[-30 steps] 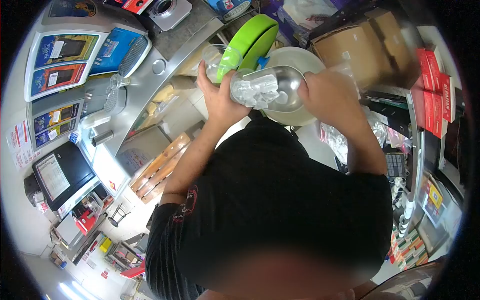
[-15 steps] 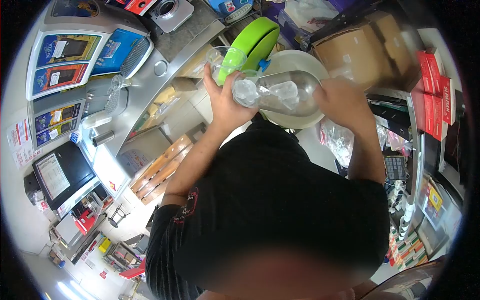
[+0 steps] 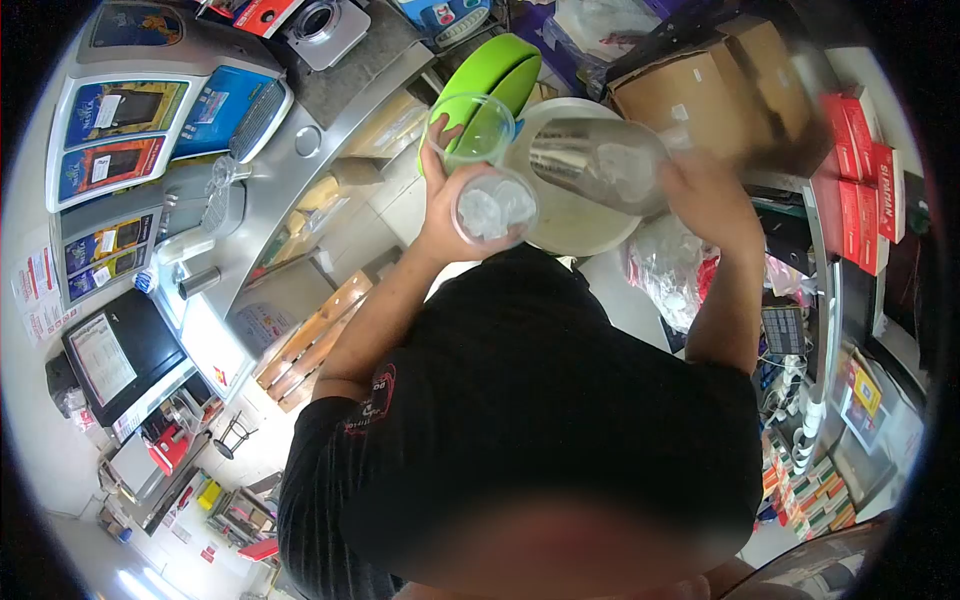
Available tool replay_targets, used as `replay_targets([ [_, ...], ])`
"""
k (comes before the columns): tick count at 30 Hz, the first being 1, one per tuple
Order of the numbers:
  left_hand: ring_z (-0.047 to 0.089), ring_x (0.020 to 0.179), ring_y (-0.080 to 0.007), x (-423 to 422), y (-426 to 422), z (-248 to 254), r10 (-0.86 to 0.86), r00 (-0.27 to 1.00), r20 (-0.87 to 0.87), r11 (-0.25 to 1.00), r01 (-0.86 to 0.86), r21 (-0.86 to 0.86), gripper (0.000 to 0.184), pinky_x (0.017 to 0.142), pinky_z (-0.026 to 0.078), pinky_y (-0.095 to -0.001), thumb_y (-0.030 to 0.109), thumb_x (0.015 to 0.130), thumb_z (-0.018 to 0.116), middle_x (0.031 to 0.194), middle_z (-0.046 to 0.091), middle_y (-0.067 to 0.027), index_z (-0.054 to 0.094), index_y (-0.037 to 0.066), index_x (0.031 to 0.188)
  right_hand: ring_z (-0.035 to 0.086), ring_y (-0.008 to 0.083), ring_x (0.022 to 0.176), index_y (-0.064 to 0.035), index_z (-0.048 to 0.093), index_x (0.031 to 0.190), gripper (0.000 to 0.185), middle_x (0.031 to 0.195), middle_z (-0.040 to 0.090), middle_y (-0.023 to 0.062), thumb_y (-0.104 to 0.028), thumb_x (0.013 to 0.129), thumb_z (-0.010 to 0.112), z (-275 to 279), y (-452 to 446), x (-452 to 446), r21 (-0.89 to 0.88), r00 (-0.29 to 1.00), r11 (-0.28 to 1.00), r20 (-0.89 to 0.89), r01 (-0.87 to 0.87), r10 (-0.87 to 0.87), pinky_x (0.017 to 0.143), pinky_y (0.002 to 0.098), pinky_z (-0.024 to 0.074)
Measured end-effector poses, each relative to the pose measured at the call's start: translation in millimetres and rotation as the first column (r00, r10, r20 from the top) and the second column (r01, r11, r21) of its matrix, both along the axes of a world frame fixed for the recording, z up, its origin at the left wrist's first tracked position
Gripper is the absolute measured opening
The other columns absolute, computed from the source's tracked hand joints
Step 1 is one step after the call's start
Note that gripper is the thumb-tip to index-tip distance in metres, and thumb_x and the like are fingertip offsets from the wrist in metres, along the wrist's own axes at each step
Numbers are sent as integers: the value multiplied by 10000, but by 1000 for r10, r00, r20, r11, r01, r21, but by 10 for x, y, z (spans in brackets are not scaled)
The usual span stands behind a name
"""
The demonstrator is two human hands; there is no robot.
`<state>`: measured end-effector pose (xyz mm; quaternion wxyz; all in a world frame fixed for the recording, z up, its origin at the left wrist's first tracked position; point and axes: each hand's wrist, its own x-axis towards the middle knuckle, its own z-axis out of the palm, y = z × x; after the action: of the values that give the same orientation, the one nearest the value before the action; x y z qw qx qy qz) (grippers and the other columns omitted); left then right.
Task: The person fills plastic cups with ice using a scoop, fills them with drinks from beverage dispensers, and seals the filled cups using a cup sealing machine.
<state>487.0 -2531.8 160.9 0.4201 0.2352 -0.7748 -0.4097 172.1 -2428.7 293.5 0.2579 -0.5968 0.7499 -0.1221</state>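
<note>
My left hand point(image 3: 448, 215) grips two clear plastic cups. The nearer cup point(image 3: 495, 209) has ice in it; the other cup point(image 3: 472, 130) looks empty and overlaps the green lid point(image 3: 490, 75). My right hand point(image 3: 712, 200) is closed round the handle end of a metal scoop point(image 3: 590, 160), smeared by motion, with some ice in it. The scoop is over a round pale bucket point(image 3: 590, 238), apart from the cups.
Cardboard boxes point(image 3: 690, 100) stand beyond the bucket at the right. Red boxes point(image 3: 860, 180) are stacked at the far right. On the left, a steel counter point(image 3: 285, 175) carries a drinks machine point(image 3: 125, 115). A wooden slatted seat point(image 3: 315, 340) lies below the counter.
The scoop has drawn away from the ice-filled cup and tilted over the bucket. Ice has dropped from the scoop into that cup. My left hand has turned the cup more upright.
</note>
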Motion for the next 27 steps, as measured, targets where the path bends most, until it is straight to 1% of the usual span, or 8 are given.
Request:
replay_targets([
  [7, 305, 1478, -538, 133, 259, -38, -125, 982, 145, 989, 135, -57, 652, 1158, 357, -585, 292, 495, 967, 1597, 193, -325, 742, 86, 1071, 665, 442, 827, 16, 711, 867, 368, 826, 681, 242, -301, 967, 551, 484, -282, 477, 14, 915, 982, -361, -187, 179, 777, 544, 512],
  [10, 285, 1492, -519, 119, 316, -135, -161, 977, 141, 982, 173, -74, 693, 1191, 318, -571, 327, 502, 978, 1601, 184, -312, 735, 98, 1109, 684, 401, 744, -5, 715, 778, 352, 770, 689, 206, -280, 958, 587, 648, -301, 682, -159, 788, 851, -491, -500, 372, 723, 530, 531],
  [13, 295, 1479, -509, 101, 371, -200, -169, 981, 95, 982, 176, -71, 736, 1191, 318, -569, 349, 511, 995, 1606, 177, -295, 717, 106, 1148, 698, 363, 712, -32, 714, 717, 332, 766, 702, 185, -250, 948, 616, 841, -305, 847, -51, 693, 861, -619, -506, 371, 693, 496, 544],
  [17, 322, 1469, -490, 167, 399, -260, -123, 990, -68, 992, 124, 4, 708, 1135, 394, -581, 316, 533, 1005, 1621, 174, -277, 716, 147, 1156, 716, 346, 756, -22, 729, 822, 304, 794, 713, 183, -245, 983, 599, 1126, -305, 782, -106, 652, 856, -698, -505, 298, 711, 478, 558],
  [19, 343, 1445, -510, 291, 345, -343, -55, 995, -79, 997, 51, -58, 721, 1099, 441, -583, 350, 536, 995, 1625, 154, -282, 720, 153, 1173, 733, 363, 847, -9, 746, 911, 318, 868, 736, 193, -281, 990, 601, 1044, -368, 702, -11, 697, 946, -679, -324, 231, 783, 486, 569],
  [21, 364, 1421, -530, 467, 334, -373, 3, 996, -86, 993, -13, -118, 736, 1063, 489, -584, 383, 539, 985, 1630, 134, -287, 724, 159, 1190, 740, 387, 947, -1, 758, 985, 378, 972, 754, 213, -345, 993, 599, 565, -521, 507, 263, 826, 957, -508, -118, 242, 872, 511, 565],
  [25, 377, 1410, -497, 844, 378, -329, 263, 930, -257, 941, -189, 280, 771, 856, 648, -552, 396, 605, 969, 1641, 133, -240, 642, 267, 1292, 728, 395, 1040, -53, 769, 1140, 363, 1128, 752, 200, -321, 934, 638, -1754, -468, 194, 710, 807, 646, -189, -281, 559, 937, 493, 562],
  [27, 384, 1410, -480, 1065, 450, -282, 425, 889, -173, 815, -291, 502, 739, 853, 658, -547, 396, 638, 954, 1645, 135, -226, 635, 272, 1292, 736, 349, 1078, -108, 783, 1164, 334, 1174, 759, 141, -266, 902, 651, -3126, -23, 278, 718, 847, 673, -237, -178, 477, 878, 488, 602],
])
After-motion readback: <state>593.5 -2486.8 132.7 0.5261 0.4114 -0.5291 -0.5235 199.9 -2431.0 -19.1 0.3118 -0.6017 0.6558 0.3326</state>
